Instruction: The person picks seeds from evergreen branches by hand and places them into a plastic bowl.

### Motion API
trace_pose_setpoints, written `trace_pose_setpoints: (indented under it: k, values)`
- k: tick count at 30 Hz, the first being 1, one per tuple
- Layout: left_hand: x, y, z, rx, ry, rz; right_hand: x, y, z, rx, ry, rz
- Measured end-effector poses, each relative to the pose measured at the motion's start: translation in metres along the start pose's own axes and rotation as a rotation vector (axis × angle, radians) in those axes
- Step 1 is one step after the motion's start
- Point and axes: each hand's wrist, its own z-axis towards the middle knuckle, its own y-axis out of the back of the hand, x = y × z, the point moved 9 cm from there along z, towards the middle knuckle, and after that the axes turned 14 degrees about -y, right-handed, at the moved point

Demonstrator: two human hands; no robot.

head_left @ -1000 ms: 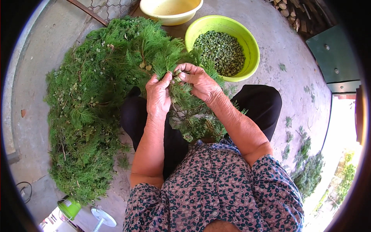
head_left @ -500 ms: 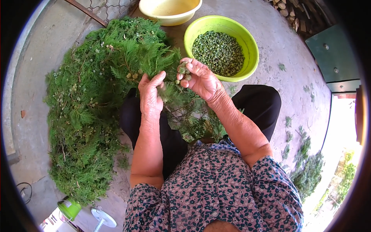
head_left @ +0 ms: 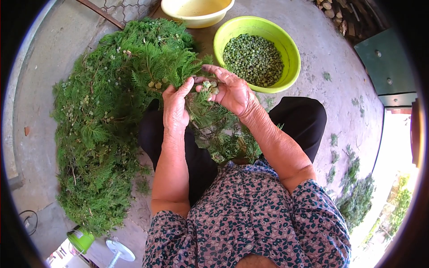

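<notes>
My left hand (head_left: 175,106) is closed round a feathery evergreen sprig (head_left: 172,67), with thumb and forefinger pinching its stem. A few brownish-green cones (head_left: 155,85) show on the greenery just left of that hand. Several pale green cones (head_left: 209,87) rest in the curled fingers of my right hand (head_left: 230,91), whose forefinger and thumb reach out toward the sprig. The two hands almost meet above my lap. Beyond my right hand stands a lime-green basin (head_left: 292,58), partly filled with small round green cones (head_left: 252,60).
A big heap of cut evergreen branches (head_left: 96,134) covers the floor on the left. More sprigs (head_left: 223,143) lie between my knees. At the back is a pale yellow basin (head_left: 196,20). Loose greenery (head_left: 357,196), a dark green cabinet (head_left: 389,67) and stacked firewood (head_left: 333,13) are on the right.
My right hand has spread its forefinger and thumb and shifted slightly left toward the sprig, so the cones in it show more. My left hand keeps its hold, nearly still.
</notes>
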Motion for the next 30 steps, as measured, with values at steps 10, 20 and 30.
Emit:
trace_pose_setpoints:
  k: [10, 20, 30]
  values:
    - [0.006, -0.003, 0.001, 0.117, 0.091, 0.156, -0.015, 0.006, 0.002, -0.041, -0.125, -0.251]
    - [-0.010, -0.004, -0.005, 0.097, -0.009, 0.118, 0.005, 0.011, 0.002, -0.103, 0.017, -0.079]
    - [-0.015, -0.006, -0.001, 0.184, -0.278, 0.442, -0.004, 0.015, 0.001, -0.269, 0.014, -0.060]
